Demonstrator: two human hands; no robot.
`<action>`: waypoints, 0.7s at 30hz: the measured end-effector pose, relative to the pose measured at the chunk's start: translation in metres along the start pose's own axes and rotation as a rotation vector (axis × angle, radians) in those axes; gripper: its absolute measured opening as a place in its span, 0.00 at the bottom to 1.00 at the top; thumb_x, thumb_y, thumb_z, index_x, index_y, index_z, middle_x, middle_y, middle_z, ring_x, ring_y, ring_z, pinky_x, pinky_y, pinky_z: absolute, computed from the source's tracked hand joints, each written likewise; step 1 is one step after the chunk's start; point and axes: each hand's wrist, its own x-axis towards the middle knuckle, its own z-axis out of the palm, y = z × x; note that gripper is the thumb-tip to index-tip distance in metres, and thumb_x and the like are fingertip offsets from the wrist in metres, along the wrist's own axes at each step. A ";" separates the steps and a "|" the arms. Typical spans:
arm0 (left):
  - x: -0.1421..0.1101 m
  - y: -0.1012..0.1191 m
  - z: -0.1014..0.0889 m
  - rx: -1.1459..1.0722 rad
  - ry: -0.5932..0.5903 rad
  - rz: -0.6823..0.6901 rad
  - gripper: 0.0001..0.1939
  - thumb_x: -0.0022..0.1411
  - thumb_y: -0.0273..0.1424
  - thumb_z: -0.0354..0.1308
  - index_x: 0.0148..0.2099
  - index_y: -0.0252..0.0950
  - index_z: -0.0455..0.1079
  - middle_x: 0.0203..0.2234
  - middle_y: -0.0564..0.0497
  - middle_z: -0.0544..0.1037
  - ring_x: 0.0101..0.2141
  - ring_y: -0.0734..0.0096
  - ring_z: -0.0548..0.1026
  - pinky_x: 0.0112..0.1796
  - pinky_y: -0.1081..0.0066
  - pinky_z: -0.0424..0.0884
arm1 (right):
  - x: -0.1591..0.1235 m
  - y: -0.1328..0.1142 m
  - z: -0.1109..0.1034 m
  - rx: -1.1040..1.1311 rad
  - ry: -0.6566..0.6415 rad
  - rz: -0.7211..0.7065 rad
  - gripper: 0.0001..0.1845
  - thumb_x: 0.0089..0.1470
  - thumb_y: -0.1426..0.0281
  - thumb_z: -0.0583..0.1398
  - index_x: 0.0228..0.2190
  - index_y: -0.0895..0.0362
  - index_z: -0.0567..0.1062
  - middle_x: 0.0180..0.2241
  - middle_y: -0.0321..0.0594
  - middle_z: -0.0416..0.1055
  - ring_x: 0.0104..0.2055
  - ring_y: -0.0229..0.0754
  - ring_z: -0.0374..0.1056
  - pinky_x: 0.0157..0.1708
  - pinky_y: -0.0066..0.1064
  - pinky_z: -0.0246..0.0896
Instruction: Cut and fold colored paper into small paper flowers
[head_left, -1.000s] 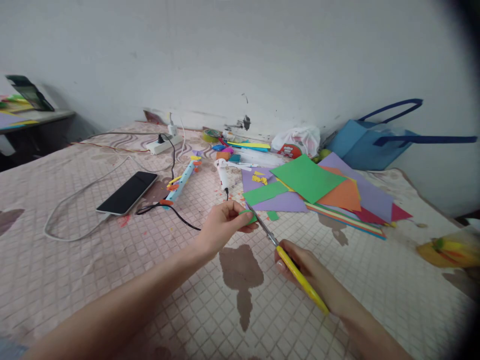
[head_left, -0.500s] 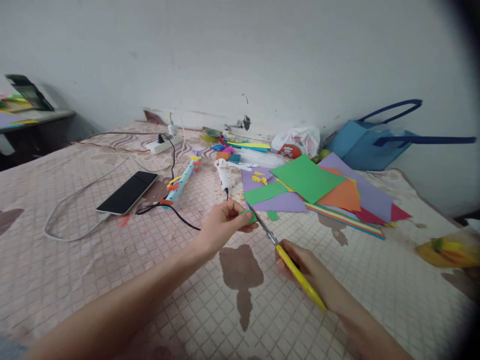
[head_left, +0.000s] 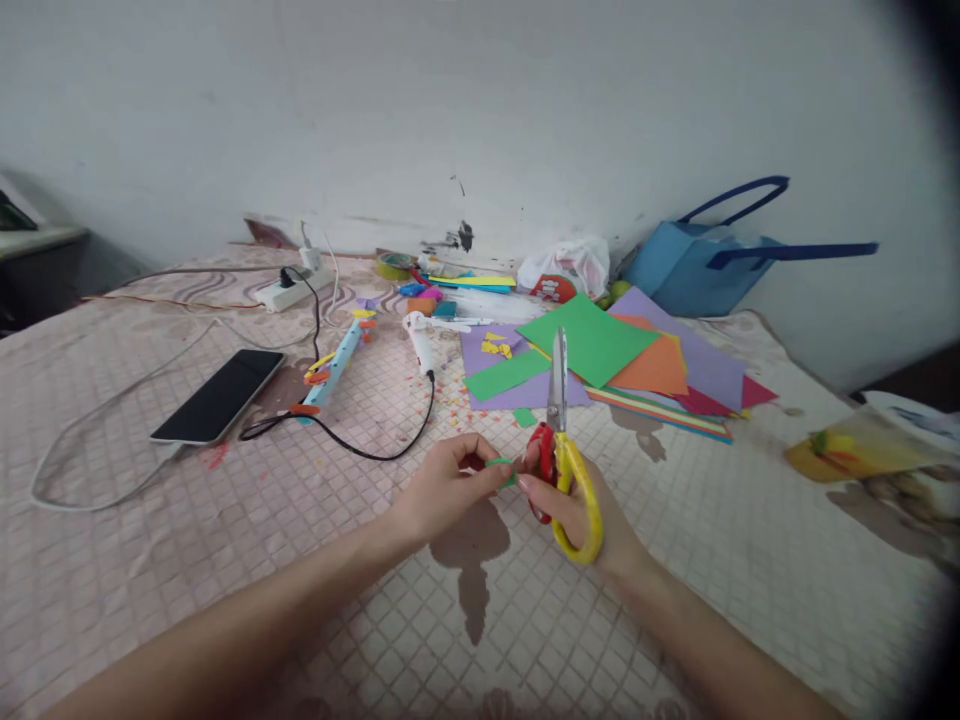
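Note:
A small green piece of foam paper point(head_left: 501, 464) is pinched in the fingers of my left hand point(head_left: 450, 482), above the cloth-covered table. My right hand point(head_left: 600, 505) has scissors point(head_left: 557, 395) with one yellow and one red handle hooked on it, blades pointing up and away from me. The thumb and fingertips of that hand also reach the green piece's right edge. Just beyond my hands lies a small green scrap point(head_left: 525, 417). Behind it a green strip point(head_left: 506, 375) rests on a purple sheet point(head_left: 491, 400).
Colored sheets point(head_left: 589, 340) are stacked at right, near a blue bag point(head_left: 690, 270). A white glue gun point(head_left: 420, 345) trails a black cable. On the left are a phone point(head_left: 219, 397), a decorated light-blue strip point(head_left: 337, 362) and a power strip point(head_left: 289, 290). A yellow container point(head_left: 840, 455) stands far right.
The scissors have swung upright, away from the green piece. My right hand has moved in to touch the piece with its fingertips. The whole view has shifted slightly.

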 end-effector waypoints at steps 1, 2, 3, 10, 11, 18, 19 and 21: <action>0.000 -0.001 0.001 -0.012 -0.015 -0.002 0.12 0.54 0.37 0.60 0.29 0.33 0.67 0.23 0.53 0.71 0.25 0.77 0.68 0.27 0.76 0.65 | 0.001 0.002 -0.001 0.015 0.005 0.002 0.09 0.48 0.67 0.60 0.31 0.55 0.64 0.22 0.29 0.60 0.20 0.31 0.55 0.19 0.25 0.51; 0.001 -0.001 0.001 -0.034 -0.022 -0.004 0.12 0.56 0.38 0.58 0.30 0.33 0.67 0.24 0.53 0.71 0.26 0.77 0.69 0.28 0.76 0.66 | 0.002 0.004 -0.001 0.032 0.007 0.006 0.09 0.48 0.68 0.60 0.31 0.55 0.64 0.22 0.29 0.60 0.20 0.31 0.55 0.19 0.25 0.51; 0.001 -0.002 0.001 -0.061 -0.018 -0.003 0.12 0.58 0.39 0.55 0.32 0.33 0.67 0.26 0.52 0.71 0.27 0.76 0.69 0.29 0.75 0.66 | 0.003 0.005 -0.002 0.054 0.009 0.013 0.09 0.48 0.68 0.60 0.30 0.55 0.64 0.21 0.29 0.60 0.19 0.31 0.55 0.19 0.25 0.52; 0.004 -0.008 -0.009 0.230 0.086 0.086 0.18 0.63 0.40 0.47 0.27 0.34 0.65 0.14 0.57 0.64 0.17 0.78 0.62 0.21 0.76 0.58 | 0.010 0.004 -0.003 0.345 -0.054 0.077 0.13 0.42 0.66 0.63 0.27 0.55 0.63 0.15 0.26 0.58 0.14 0.30 0.53 0.15 0.24 0.46; 0.004 -0.007 -0.010 0.282 0.096 0.115 0.17 0.63 0.39 0.48 0.26 0.34 0.65 0.14 0.56 0.65 0.18 0.78 0.63 0.22 0.76 0.59 | 0.010 0.004 -0.003 0.375 -0.066 0.101 0.14 0.42 0.66 0.63 0.26 0.56 0.63 0.15 0.26 0.58 0.14 0.30 0.53 0.15 0.24 0.46; 0.000 0.005 -0.009 0.215 -0.144 0.468 0.10 0.55 0.26 0.59 0.42 0.38 0.71 0.43 0.47 0.72 0.43 0.67 0.70 0.45 0.67 0.65 | 0.006 0.000 -0.004 0.448 -0.165 0.204 0.12 0.43 0.65 0.62 0.27 0.57 0.65 0.13 0.27 0.59 0.15 0.30 0.54 0.17 0.23 0.48; 0.001 0.005 -0.009 0.186 -0.158 0.451 0.05 0.56 0.28 0.58 0.37 0.36 0.72 0.40 0.46 0.73 0.43 0.67 0.71 0.45 0.67 0.65 | 0.006 0.000 -0.005 0.417 -0.165 0.195 0.12 0.44 0.65 0.62 0.27 0.57 0.65 0.13 0.27 0.59 0.15 0.30 0.54 0.17 0.23 0.48; 0.005 0.000 -0.010 0.105 -0.150 0.337 0.05 0.58 0.31 0.57 0.33 0.34 0.71 0.34 0.47 0.75 0.37 0.68 0.73 0.40 0.68 0.67 | 0.006 0.002 -0.005 0.335 -0.146 0.140 0.12 0.47 0.62 0.61 0.26 0.57 0.65 0.13 0.28 0.59 0.15 0.31 0.53 0.16 0.24 0.47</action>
